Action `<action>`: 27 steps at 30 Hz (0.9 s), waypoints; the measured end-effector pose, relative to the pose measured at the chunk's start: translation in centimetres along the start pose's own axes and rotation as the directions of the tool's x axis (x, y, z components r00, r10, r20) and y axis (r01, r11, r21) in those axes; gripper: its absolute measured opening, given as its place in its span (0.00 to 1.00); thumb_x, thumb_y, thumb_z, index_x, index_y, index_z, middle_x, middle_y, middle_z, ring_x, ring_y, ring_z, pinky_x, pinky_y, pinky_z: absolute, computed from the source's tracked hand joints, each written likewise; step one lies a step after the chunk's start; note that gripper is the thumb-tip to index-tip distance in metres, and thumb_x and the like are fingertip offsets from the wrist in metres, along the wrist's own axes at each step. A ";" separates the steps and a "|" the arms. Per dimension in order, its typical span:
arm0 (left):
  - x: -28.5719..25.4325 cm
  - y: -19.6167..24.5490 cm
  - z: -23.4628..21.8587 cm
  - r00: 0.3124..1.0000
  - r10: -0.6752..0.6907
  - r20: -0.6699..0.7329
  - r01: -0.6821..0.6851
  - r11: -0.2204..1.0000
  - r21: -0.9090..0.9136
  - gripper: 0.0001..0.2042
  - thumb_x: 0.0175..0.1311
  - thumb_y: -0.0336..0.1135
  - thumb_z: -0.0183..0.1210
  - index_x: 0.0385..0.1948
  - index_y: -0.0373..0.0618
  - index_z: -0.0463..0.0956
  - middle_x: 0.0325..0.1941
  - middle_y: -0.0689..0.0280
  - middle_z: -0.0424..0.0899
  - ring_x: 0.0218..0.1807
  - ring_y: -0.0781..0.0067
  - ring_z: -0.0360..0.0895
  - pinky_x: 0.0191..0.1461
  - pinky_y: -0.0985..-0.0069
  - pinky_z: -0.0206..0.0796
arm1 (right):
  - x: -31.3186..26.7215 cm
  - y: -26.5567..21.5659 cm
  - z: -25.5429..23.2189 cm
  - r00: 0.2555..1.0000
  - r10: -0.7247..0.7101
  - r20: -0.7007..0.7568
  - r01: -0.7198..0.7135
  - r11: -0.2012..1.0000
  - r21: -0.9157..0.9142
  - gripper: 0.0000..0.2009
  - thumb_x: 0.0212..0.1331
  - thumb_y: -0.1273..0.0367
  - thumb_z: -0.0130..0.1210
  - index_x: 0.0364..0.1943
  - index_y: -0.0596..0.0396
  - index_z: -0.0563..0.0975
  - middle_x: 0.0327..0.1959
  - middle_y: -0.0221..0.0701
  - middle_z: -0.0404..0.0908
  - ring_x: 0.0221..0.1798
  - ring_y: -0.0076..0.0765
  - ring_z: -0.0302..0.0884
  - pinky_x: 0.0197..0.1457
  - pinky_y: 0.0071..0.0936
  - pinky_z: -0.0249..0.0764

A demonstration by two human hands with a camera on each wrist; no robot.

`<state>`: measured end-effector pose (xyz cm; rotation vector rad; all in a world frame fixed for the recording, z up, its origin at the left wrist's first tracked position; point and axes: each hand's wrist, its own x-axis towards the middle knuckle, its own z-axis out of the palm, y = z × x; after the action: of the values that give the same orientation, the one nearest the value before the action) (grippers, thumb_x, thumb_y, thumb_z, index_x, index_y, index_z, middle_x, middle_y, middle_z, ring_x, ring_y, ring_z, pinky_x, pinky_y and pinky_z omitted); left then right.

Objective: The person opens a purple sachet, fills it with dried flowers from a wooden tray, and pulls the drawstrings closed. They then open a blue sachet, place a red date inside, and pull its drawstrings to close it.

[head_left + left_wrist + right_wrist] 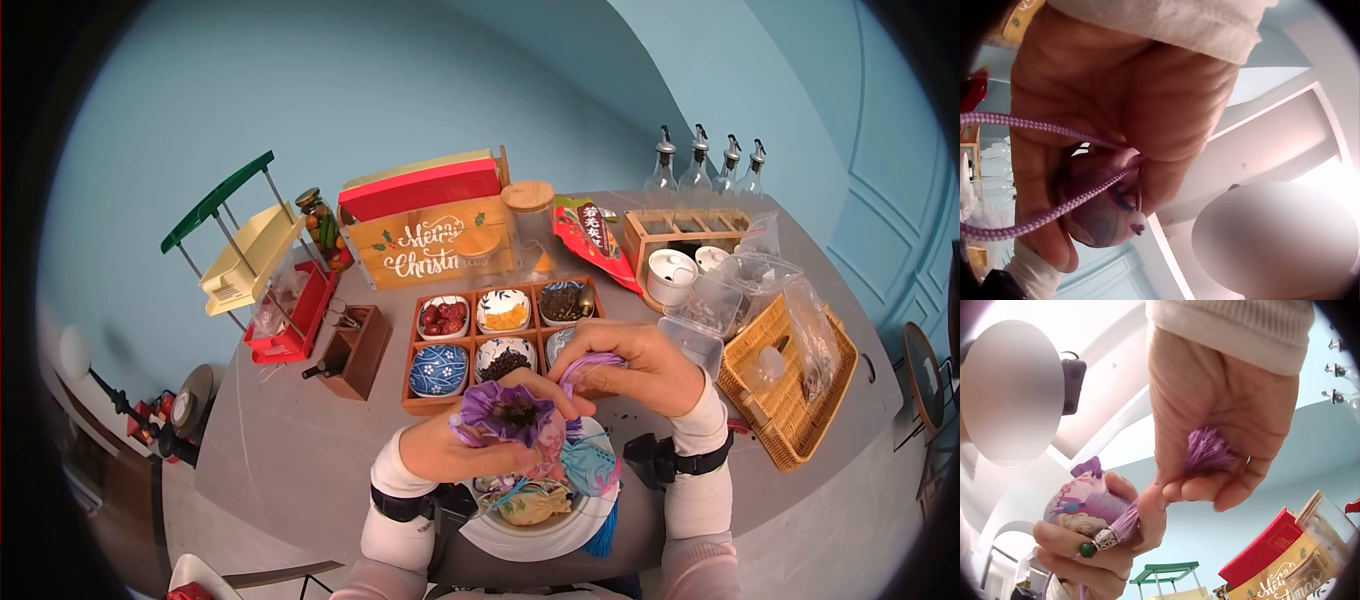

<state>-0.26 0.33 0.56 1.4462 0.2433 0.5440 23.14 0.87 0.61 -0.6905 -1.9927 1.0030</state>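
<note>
My left hand [440, 455] holds a purple drawstring pouch [548, 445] upright, its gathered mouth spread and dark dried bits showing inside. In the right wrist view a bird and flowers are printed on the pouch [1075, 503]. Purple cords [1041, 128] trail from it in the left wrist view. The pouch's purple tassel [1209, 450], with a silver bead [1105, 538] and a green bead [1088, 550], runs across to my right hand [645, 370], whose curled fingers grip its strands. Just below, a white bowl [535, 548] contains a turquoise pouch [592, 465] and a yellowish pouch [535, 505].
Ahead stands a divided wooden tray [432, 406] of small bowls with red dates [443, 320], orange pieces [505, 316] and dark dried bits. A wicker tray [765, 425] and clear plastic tubs lie right. A Christmas crate [430, 245] and glass bottles [697, 185] stand behind.
</note>
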 end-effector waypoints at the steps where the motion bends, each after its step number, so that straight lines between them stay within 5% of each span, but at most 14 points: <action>1: 0.1 0.0 0.1 1.000 -0.001 0.018 0.001 1.000 0.025 0.21 0.61 0.26 0.58 0.56 0.38 0.63 0.49 0.60 0.72 0.47 0.72 0.75 0.52 0.72 0.73 | 0.1 0.2 0.0 1.000 -0.016 0.023 0.016 1.000 0.000 0.07 0.61 0.72 0.53 0.41 0.59 0.78 0.37 0.30 0.79 0.41 0.26 0.75 0.46 0.24 0.69; 7: 0.4 -1.2 -0.3 0.980 -0.045 0.195 0.043 0.999 0.014 0.21 0.58 0.24 0.59 0.54 0.39 0.66 0.50 0.63 0.71 0.49 0.73 0.73 0.55 0.75 0.67 | 0.4 0.8 0.6 0.996 0.018 0.085 -0.025 0.996 0.087 0.08 0.60 0.72 0.54 0.42 0.59 0.78 0.38 0.32 0.79 0.42 0.27 0.75 0.47 0.25 0.69; 11: 0.4 -1.1 0.1 0.998 0.044 0.040 -0.052 0.973 0.226 0.24 0.52 0.27 0.66 0.52 0.41 0.67 0.50 0.59 0.73 0.48 0.70 0.76 0.52 0.73 0.70 | 0.7 2.2 0.7 1.000 -0.026 -0.011 0.027 0.998 0.054 0.10 0.60 0.74 0.53 0.45 0.58 0.77 0.39 0.33 0.77 0.44 0.29 0.75 0.48 0.25 0.69; 13: 0.6 -1.0 0.1 0.966 0.251 -0.057 -0.162 0.766 0.622 0.23 0.53 0.25 0.65 0.52 0.42 0.66 0.47 0.62 0.72 0.48 0.72 0.75 0.53 0.74 0.69 | 1.1 2.5 0.7 0.913 -0.185 -0.363 0.003 0.894 -0.448 0.12 0.59 0.76 0.52 0.48 0.57 0.76 0.40 0.34 0.76 0.46 0.30 0.74 0.49 0.26 0.69; 15: 0.6 -1.7 -0.2 0.966 0.198 -0.165 -0.081 0.841 0.534 0.22 0.56 0.24 0.63 0.52 0.42 0.65 0.46 0.64 0.72 0.48 0.74 0.73 0.51 0.74 0.70 | 0.9 1.2 0.9 0.874 -0.234 -0.426 -0.037 0.842 -0.538 0.14 0.58 0.78 0.51 0.49 0.57 0.75 0.41 0.34 0.74 0.46 0.31 0.74 0.49 0.26 0.70; 17: 0.7 -2.0 -0.5 0.936 0.154 -0.318 -0.039 0.939 0.341 0.21 0.58 0.25 0.61 0.53 0.40 0.64 0.49 0.65 0.70 0.53 0.77 0.70 0.58 0.78 0.62 | 0.7 -0.1 1.3 0.858 -0.196 -0.474 0.027 0.940 -0.341 0.14 0.57 0.78 0.52 0.49 0.58 0.75 0.41 0.35 0.74 0.45 0.31 0.74 0.46 0.26 0.71; 27: 0.9 -2.3 -1.3 0.923 0.128 -0.363 -0.060 0.980 0.192 0.20 0.64 0.26 0.57 0.55 0.43 0.59 0.39 0.68 0.72 0.40 0.82 0.72 0.45 0.79 0.69 | -0.3 -3.8 3.0 0.944 -0.150 -0.295 0.069 0.961 -0.268 0.10 0.54 0.79 0.56 0.41 0.60 0.76 0.37 0.34 0.75 0.39 0.31 0.76 0.43 0.27 0.72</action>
<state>0.38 1.86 -1.75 1.5244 0.5380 0.8978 20.40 -2.64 2.52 -0.8110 -1.8690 0.5345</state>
